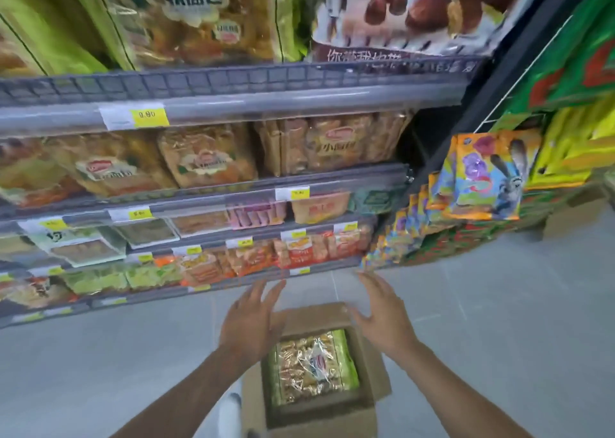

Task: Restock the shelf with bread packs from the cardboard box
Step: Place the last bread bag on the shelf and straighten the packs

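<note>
Box of cardboard sits on the grey floor directly below you, flaps open, one visible bread pack lying flat inside it, green-edged with a clear window. Whether more packs lie beneath cannot be told. Your two hands hover above the box's far edge, apart from each other: left hand over the far-left flap, right hand over the far-right corner. Both have fingers spread wide and palms down, holding nothing; neither touches the pack. One white shoe shows near the box's left side. The shelf unit rises on the far left, with five tiers in view, all stocked. On the second tier from the top you have three groups of bread packs standing behind the rail. Counts on the lower tiers are too blurred to give. Hanging cartoon packets fill the rack at far right.
</note>
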`<state>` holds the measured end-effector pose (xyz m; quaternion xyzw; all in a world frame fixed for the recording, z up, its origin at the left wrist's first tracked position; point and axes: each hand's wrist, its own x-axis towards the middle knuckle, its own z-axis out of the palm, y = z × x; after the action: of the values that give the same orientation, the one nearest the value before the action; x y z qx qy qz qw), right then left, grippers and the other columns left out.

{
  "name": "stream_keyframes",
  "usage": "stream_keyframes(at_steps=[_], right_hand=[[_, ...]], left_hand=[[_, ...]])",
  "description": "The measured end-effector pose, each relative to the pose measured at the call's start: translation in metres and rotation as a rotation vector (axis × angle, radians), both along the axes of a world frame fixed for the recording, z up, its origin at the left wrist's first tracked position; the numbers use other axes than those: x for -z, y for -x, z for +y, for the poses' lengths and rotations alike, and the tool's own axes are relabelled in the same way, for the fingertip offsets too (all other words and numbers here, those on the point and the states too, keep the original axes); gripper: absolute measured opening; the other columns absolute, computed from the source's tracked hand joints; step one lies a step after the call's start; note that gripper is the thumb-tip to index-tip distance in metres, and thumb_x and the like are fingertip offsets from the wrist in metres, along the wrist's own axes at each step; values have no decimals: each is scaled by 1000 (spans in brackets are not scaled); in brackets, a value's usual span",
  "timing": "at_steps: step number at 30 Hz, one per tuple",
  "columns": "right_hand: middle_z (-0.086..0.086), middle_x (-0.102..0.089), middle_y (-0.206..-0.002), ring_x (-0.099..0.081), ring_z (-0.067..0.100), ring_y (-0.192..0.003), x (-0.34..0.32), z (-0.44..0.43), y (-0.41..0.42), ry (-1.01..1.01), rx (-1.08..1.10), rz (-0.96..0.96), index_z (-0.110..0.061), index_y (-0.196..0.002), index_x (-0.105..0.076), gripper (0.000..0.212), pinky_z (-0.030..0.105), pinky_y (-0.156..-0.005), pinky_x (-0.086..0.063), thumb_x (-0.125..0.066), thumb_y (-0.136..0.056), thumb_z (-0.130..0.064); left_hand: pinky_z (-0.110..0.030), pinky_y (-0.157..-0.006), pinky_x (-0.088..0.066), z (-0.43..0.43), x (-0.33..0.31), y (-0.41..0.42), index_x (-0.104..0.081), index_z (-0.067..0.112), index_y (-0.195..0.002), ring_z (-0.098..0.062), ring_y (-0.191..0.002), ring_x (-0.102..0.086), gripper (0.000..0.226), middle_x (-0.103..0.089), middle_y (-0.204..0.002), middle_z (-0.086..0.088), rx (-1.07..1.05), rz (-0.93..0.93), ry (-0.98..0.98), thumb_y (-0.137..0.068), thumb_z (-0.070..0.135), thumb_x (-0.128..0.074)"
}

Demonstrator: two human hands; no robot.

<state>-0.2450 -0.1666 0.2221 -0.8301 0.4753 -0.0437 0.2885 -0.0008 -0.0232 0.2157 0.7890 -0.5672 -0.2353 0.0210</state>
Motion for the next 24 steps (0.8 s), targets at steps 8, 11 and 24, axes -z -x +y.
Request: stream_keyframes(at_steps=[8, 11, 24], right_hand=[[-10, -55, -129, -50, 8, -119, 208, 51, 51, -386, 192, 25, -25, -138, -53, 75, 21, -98, -35, -60, -79, -71], [-9, -59, -126, -56, 10, -115, 295, 70, 72, -527, 278, 35, -27, -133, -56, 61, 31, -101, -45, -70, -83, -58], [-11, -65, -120, -64, 19, -113, 565, 91, 94, -728, 466, 160, -34, -138, -50, 66, 42, -94, -54, -70, -82, -62]], left_hand=[[-37, -94, -56, 45, 219, 39, -34, 39, -151, -20, -114, -66, 64, -51, -148, -1, -33, 369, -216, -90, 56, -30], [-38, -90, -58, 55, 289, 51, -43, 38, -146, -20, -112, -67, 57, -57, -142, 2, -176, 495, -333, -93, 58, -44], [-30, -85, -44, 33, 510, 70, -47, 21, -127, -13, -88, -55, 35, -54, -92, 11, -797, 691, -525, -97, 26, -65]])
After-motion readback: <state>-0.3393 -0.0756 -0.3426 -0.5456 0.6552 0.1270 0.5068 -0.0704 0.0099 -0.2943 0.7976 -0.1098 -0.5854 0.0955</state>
